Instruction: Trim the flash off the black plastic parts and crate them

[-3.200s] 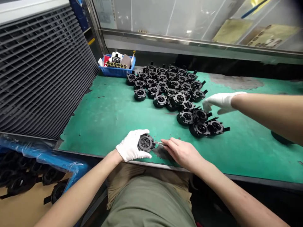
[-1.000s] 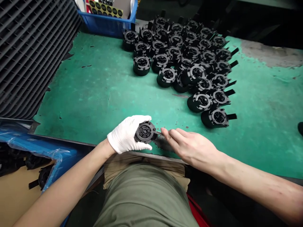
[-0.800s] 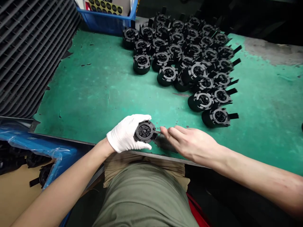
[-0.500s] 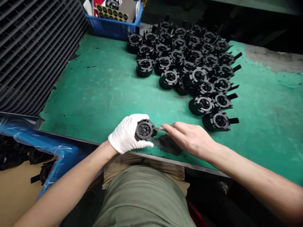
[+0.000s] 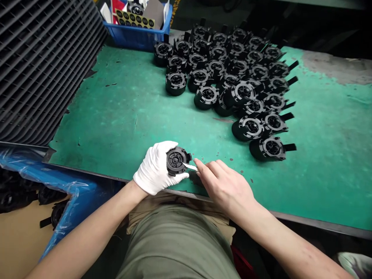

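one gloved left hand [image 5: 157, 167], half curled, grips a round black part [image 5: 175, 159] while the bare right hand [image 5: 225, 186] pinches a slim pale tool [image 5: 189, 166], tip over the part.

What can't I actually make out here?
In the head view:
Left edge of the black part: covered by the gloved left hand.
Rear end of the shiny tool: hidden in the right hand.
Print on the sticker sheet: too small.
Blue-edged container: cut off by the picture's left edge.
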Demonstrator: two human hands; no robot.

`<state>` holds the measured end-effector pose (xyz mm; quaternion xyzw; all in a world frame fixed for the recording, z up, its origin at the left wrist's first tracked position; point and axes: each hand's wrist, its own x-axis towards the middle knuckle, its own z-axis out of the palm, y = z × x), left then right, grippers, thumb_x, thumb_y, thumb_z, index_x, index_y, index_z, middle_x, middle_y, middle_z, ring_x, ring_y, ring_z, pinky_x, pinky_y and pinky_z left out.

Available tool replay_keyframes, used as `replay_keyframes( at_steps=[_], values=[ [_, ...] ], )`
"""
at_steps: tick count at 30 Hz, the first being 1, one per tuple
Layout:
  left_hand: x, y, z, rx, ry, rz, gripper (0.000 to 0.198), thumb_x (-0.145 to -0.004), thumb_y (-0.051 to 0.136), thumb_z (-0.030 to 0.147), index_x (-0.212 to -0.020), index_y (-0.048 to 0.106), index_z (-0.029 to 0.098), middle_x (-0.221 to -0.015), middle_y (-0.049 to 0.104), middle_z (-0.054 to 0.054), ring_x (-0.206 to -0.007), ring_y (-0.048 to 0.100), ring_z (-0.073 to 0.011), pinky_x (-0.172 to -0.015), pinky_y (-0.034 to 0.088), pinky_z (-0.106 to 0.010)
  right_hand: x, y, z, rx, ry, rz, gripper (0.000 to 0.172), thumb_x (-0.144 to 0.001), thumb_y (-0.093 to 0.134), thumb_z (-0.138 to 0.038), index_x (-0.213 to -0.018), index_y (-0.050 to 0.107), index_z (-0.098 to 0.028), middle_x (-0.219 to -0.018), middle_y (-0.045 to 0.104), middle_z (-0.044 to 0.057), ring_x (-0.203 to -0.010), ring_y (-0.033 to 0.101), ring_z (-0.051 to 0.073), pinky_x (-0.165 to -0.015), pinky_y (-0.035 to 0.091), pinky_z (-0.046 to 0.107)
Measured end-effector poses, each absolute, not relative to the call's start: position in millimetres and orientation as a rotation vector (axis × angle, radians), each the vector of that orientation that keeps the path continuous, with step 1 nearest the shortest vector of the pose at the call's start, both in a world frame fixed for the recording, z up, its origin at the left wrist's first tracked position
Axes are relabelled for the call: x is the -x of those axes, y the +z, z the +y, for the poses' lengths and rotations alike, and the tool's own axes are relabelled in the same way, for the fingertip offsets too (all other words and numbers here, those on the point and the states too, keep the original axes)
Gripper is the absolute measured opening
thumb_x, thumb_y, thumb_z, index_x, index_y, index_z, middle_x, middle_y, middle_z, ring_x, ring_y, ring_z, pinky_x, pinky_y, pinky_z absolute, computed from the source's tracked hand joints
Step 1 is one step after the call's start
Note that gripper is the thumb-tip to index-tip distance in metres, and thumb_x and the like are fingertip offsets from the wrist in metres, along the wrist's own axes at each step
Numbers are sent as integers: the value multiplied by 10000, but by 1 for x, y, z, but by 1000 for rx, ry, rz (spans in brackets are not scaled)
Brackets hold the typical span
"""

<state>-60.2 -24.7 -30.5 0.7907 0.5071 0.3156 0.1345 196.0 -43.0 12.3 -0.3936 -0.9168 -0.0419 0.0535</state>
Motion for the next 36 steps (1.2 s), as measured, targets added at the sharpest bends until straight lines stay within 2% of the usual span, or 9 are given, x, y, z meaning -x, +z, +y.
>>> replay_keyframes(
  at_steps=[4, 9, 17, 25, 36],
  values=[
    [59, -30, -26, -2282, 912, 1479, 945, -744, 872, 627, -1448, 423, 185, -1321, 636, -186, -1207, 679, -380, -1036, 564, -511, -192, 15, -43, 1201, -106, -2800, 416, -1011, 558, -105, -1426, 551, -71, -893, 617, 68, -828, 503, 232, -691, 385, 374],
    [59, -32, -25, -2280, 922, 1486, 964, -734, 879, 644, -1454, 420, 197, -1321, 638, -181, -1210, 680, -376, -1046, 559, -516, -191, 24, -40, 1216, -41, -2827, 268, -1010, 583, -121, -1270, 646, -123, -842, 566, 43, -789, 464, 217, -650, 314, 372],
    [59, -30, -24, -2290, 925, 1483, 940, -721, 895, 628, -1420, 443, 192, -1289, 652, -173, -1174, 688, -369, -1020, 568, -509, -183, 32, -33, 1268, -15, -2907, 220, -988, 554, -67, -1166, 656, -147, -842, 567, 42, -772, 453, 220, -687, 301, 373],
    [58, -34, -23, -2276, 952, 1497, 927, -698, 913, 619, -1386, 469, 185, -1279, 667, -168, -1179, 686, -374, -1013, 566, -499, -176, 31, -39, 1353, -150, -2870, 274, -994, 528, -73, -1235, 653, -114, -846, 593, 60, -777, 456, 238, -711, 326, 379],
    [52, -35, -25, -2219, 979, 1537, 874, -709, 897, 591, -1358, 462, 198, -1273, 668, -160, -1161, 682, -369, -1018, 548, -507, -168, 31, -45, 1501, -207, -2873, 274, -1012, 490, -75, -1233, 645, -123, -880, 609, 76, -809, 501, 243, -760, 372, 369]
  ],
)
